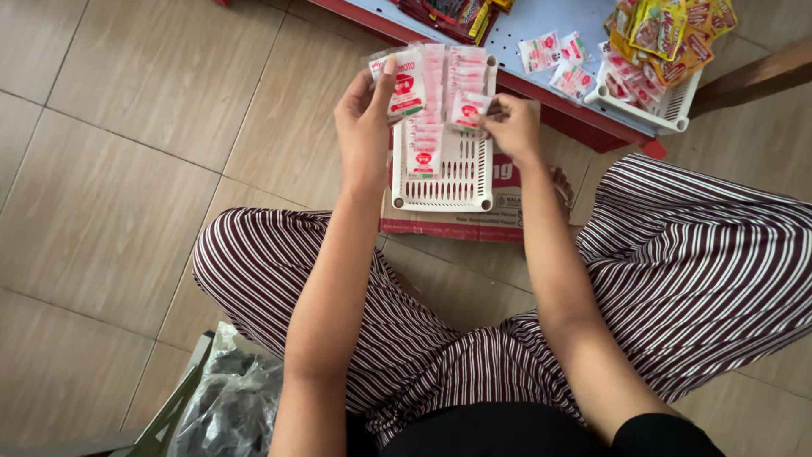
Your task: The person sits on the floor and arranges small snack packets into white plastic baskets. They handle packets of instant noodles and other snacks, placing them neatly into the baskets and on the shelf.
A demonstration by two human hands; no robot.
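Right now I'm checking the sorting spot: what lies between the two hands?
In the head view, rows of small red-and-white sachets in a white slotted basket lie between the left hand and the right hand.

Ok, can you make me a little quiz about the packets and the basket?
1. True or false: the left hand holds a red and white packet.
2. What lies under the white basket: A cardboard, B a towel, C a plate?
3. What pattern is on the person's trousers?

Key:
1. True; the right hand pinches another small packet over the basket.
2. A.
3. Stripes, dark and white.
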